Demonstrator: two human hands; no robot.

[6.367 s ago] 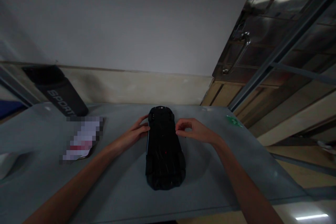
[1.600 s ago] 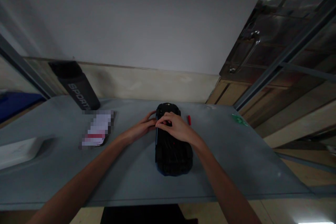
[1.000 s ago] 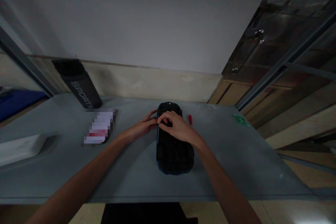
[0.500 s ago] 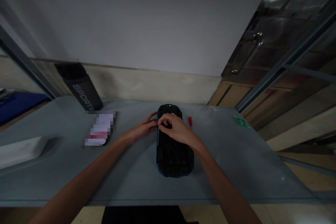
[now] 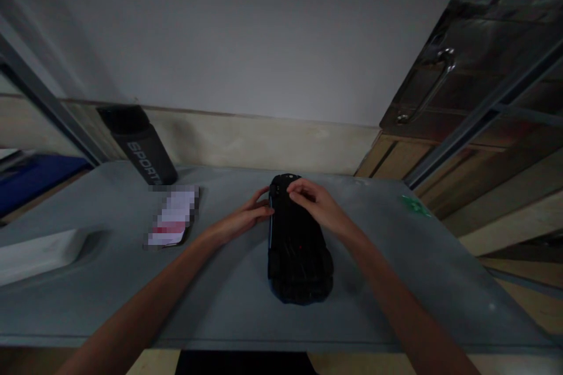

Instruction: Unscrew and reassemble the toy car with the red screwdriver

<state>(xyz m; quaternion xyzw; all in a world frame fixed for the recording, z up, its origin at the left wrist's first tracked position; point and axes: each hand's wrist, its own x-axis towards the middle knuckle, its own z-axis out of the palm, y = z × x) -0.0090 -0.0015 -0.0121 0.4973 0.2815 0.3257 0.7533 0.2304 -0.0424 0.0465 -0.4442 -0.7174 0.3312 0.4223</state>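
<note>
A black toy car [image 5: 297, 252] with blue edges lies upside down on the grey table [image 5: 211, 299], its underside facing up. My left hand [image 5: 246, 215] holds the car's left side, with the thumb on the edge and the fingers along the flank. Over the far end of the underside is my right hand [image 5: 317, 202], its thumb and fingertips pinched together near a small round hole. Anything between those fingertips is too small or too hidden to make out.
Left of my hands lies a phone [image 5: 173, 217], with a dark SPORT bottle [image 5: 141, 146] behind it. A white rounded object [image 5: 44, 253] rests at the far left. Some green pieces [image 5: 416, 205] lie near the right edge. A pale wall [image 5: 264, 140] stands behind the table.
My right hand has moved right and away from the car's left edge, over its far end. The small red object right of the car is now hidden. My left hand stays at the car's side.
</note>
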